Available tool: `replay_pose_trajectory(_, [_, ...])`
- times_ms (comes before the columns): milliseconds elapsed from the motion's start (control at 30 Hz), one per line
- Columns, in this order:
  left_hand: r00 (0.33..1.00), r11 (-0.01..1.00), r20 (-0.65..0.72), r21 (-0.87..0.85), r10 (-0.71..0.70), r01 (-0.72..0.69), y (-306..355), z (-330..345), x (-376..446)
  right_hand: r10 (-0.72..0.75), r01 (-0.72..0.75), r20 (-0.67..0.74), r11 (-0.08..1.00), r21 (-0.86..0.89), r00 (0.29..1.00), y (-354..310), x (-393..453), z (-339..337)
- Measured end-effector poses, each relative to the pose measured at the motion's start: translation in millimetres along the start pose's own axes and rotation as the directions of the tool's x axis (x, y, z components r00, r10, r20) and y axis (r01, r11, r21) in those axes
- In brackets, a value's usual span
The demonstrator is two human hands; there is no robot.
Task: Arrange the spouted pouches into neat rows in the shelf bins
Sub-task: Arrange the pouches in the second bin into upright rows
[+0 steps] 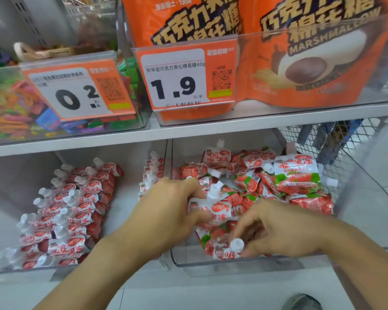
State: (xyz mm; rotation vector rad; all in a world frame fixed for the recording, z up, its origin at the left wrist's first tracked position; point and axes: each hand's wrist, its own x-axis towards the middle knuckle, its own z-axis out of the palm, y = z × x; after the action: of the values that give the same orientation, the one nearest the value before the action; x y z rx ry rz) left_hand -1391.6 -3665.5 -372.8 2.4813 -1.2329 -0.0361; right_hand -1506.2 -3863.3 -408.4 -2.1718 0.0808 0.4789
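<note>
Two bare forearms come in from the bottom edge, plus a grey shoe toe (pixel 301 302) at bottom right. Right hand (pixel 276 231) at lower centre-right: fingers curled, pinching a white-capped pouch (pixel 226 249) at the front wall of the right bin (pixel 367 209). Left hand (pixel 170 204) at centre: fingers curled round a second pouch (pixel 211 209), spout pointing up between the fingers. Both hands are clamped on pouches, neither is free.

Right bin, clear plastic, centre-right: loose strawberry pouches (pixel 267 177) heaped in all directions, one larger-looking pouch (pixel 297 175) face-up at the back right. No row order there.

Left bin (pixel 20 270), lower left: rowed pouches (pixel 65 215) lying overlapped in two columns, caps toward the left. A further line of caps (pixel 151 173) stands along the divider between the bins.

Upper shelf (pixel 188 130): orange marshmallow bags (pixel 300 52) at upper right behind price tag (pixel 179 77) reading 1.9; colourful small items (pixel 14 108) in a clear bin at upper left, tag 0.2 (pixel 76 92). Wire mesh panel (pixel 334 142) at far right.
</note>
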Motion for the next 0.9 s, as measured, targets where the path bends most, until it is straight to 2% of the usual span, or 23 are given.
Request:
replay_pose_trajectory(100, [0.971,0.992,0.222,0.065,0.089,-0.106,3,11,-3,0.025,-0.025,0.016,1.0,0.004,1.0,-1,-6,-4])
replay_pose_trajectory(233, [0.917,0.98,0.346,-0.067,0.198,-0.186,9,15,-6,0.112,-0.101,-0.07,0.984,0.145,0.991,6,-16,-16])
replay_pose_trajectory(333, [0.899,0.955,0.324,-0.143,0.293,-0.26,17,23,-6,0.118,-0.114,-0.005,0.974,0.195,0.993,3,-15,-18])
replay_pose_trajectory(500, [0.932,0.963,0.252,-0.138,0.26,-0.232,15,39,-8,0.122,-0.123,0.019,0.968,0.219,0.992,4,-7,-16])
replay_pose_trajectory(567, [0.934,0.956,0.211,-0.118,0.289,-0.269,11,42,-11,0.11,-0.106,-0.007,0.965,0.239,0.994,6,-3,-13])
replay_pose_trajectory(667, [0.92,0.947,0.223,-0.058,0.322,-0.317,8,51,-17,0.089,-0.086,-0.003,0.973,0.216,0.996,8,4,-8])
replay_pose_trajectory(700, [0.924,0.953,0.233,-0.067,0.302,-0.295,6,55,-17,0.088,-0.09,0.021,0.97,0.224,0.996,9,4,-9])
replay_pose_trajectory(767, [0.948,0.957,0.159,-0.136,0.276,-0.256,7,59,-19,0.09,-0.105,0.069,0.959,0.264,0.994,12,-1,-17])
replay_pose_trajectory(833, [0.966,0.946,0.027,-0.212,0.257,-0.245,3,61,-24,0.102,-0.11,0.044,0.952,0.285,0.994,15,-7,-25])
replay_pose_trajectory(900, [0.962,0.929,0.046,-0.278,0.268,-0.246,-1,65,-33,0.103,-0.078,-0.061,0.942,0.326,0.993,14,-7,-27])
